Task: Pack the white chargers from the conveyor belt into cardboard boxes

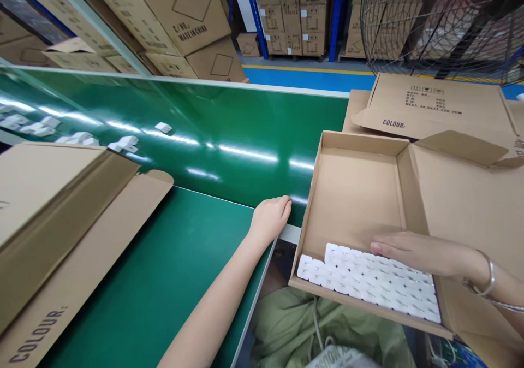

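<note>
A shallow cardboard box (360, 193) lies with its lid folded back on the right. Along its near side stand small white blocks (368, 280) in tight rows, the far row starting farther right than the near one. My right hand (413, 250) stretches flat inside the box against the far edge of the blocks, its fingers extended and slightly blurred. A bangle circles that wrist. My left hand (272, 215) is closed at the corner of the green tabletop (180, 269), left of the box. Its fingers curl under, so whatever they hold, if anything, is hidden.
Beyond the tabletop runs a green conveyor belt (245, 122) carrying a lone white piece (163, 128) and several more at left. A cardboard box (53, 182) occupies the left side. Another carton (438, 103) and a wire fan (442, 24) are at far right.
</note>
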The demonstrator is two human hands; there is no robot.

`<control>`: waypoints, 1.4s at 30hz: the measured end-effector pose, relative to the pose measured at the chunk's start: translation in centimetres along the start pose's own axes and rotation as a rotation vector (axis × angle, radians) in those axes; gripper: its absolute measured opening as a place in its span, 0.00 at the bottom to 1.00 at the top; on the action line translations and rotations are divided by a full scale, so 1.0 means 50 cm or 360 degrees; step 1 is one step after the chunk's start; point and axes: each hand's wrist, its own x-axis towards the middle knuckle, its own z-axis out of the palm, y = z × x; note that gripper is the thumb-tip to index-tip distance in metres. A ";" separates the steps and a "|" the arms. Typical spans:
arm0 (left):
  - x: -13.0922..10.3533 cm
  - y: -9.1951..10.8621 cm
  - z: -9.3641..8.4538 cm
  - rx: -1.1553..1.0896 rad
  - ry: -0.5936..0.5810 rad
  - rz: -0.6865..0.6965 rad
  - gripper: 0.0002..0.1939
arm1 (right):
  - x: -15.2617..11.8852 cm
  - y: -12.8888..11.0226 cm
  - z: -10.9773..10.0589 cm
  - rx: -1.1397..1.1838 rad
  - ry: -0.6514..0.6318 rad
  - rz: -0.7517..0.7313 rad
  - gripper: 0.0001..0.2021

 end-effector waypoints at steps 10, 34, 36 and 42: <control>0.001 0.002 -0.002 0.0018 -0.0028 -0.0003 0.16 | 0.045 -0.003 -0.010 0.0110 -0.0101 -0.0064 0.25; 0.004 0.002 -0.004 0.0056 -0.0051 0.0003 0.16 | 0.153 -0.104 -0.010 -0.0370 -0.0158 -0.0137 0.27; 0.004 0.003 -0.005 0.0055 -0.0052 0.0005 0.16 | 0.160 -0.104 -0.010 -0.0373 -0.0069 -0.0200 0.24; 0.002 0.002 -0.002 0.0055 -0.0041 0.0008 0.16 | 0.175 -0.110 0.004 -0.0251 -0.0111 -0.0522 0.20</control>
